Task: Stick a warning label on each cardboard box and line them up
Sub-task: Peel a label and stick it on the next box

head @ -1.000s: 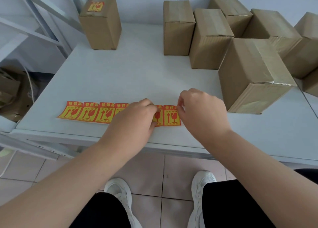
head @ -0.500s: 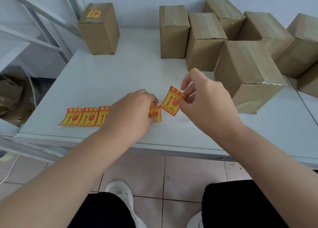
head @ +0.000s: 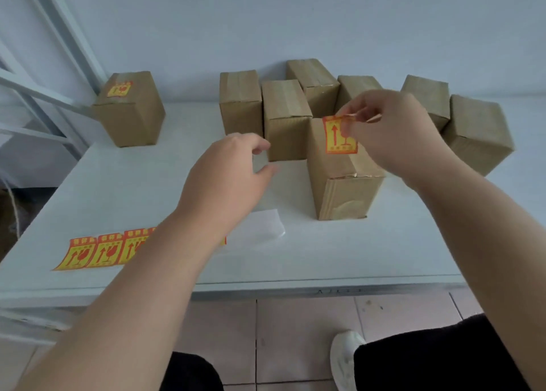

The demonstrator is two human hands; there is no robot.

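Note:
My right hand [head: 393, 133] pinches a peeled orange-and-yellow warning label [head: 338, 136] by its top edge, hanging over the top of the nearest cardboard box [head: 342, 184]. My left hand [head: 230, 178] hovers open above the table, left of that box, holding nothing. A strip of warning labels [head: 97, 250] lies near the table's front left, partly hidden by my left forearm. One box with a label on top [head: 130, 113] stands alone at the back left. Several unlabelled boxes [head: 283, 119] cluster at the back.
The white table [head: 354, 252] has its front edge near me, and a bare piece of backing paper [head: 263, 224] lies on it. A white metal frame [head: 44, 74] rises on the left. Tiled floor and my shoe [head: 345, 358] show below.
My right hand lifted the peeled label off the strip and carried it up over the nearest box. My left hand left the strip and rose, fingers apart. The camera tilted upward.

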